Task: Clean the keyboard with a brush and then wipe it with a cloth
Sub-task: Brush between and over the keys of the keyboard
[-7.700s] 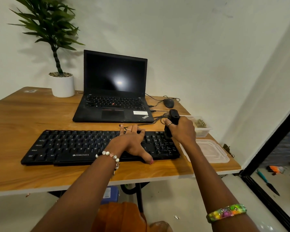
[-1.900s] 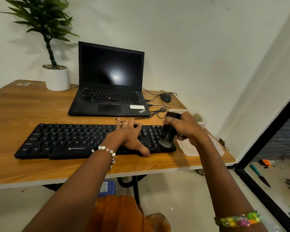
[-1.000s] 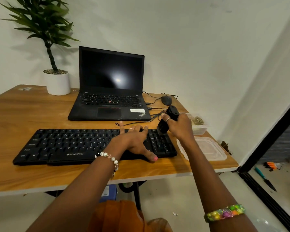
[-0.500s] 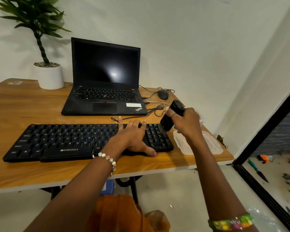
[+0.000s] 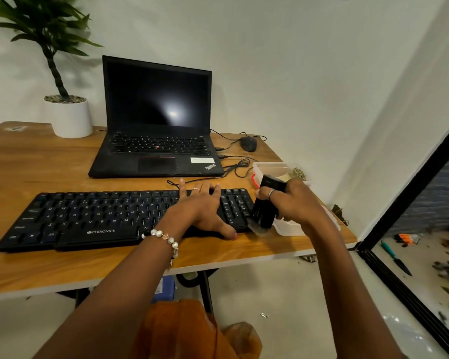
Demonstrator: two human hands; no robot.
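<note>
Right hand (image 5: 293, 203) grip clamped on blocky black brush (image 5: 266, 206), left hand (image 5: 202, 211) flat on keyboard (image 5: 88, 218)

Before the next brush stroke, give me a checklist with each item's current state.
1. Brush gripped in the right hand: ok.
2. Bristles down at the keyboard's right end, by the number pad: ok.
3. Left hand resting flat on the keys, steadying the keyboard: ok.
4. Left section of keys brushed: cannot tell.
5. Cloth within reach for wiping: cannot tell; none is plainly visible on the table.
6. Laptop and its cables apart from the stroke path: ok.
</note>
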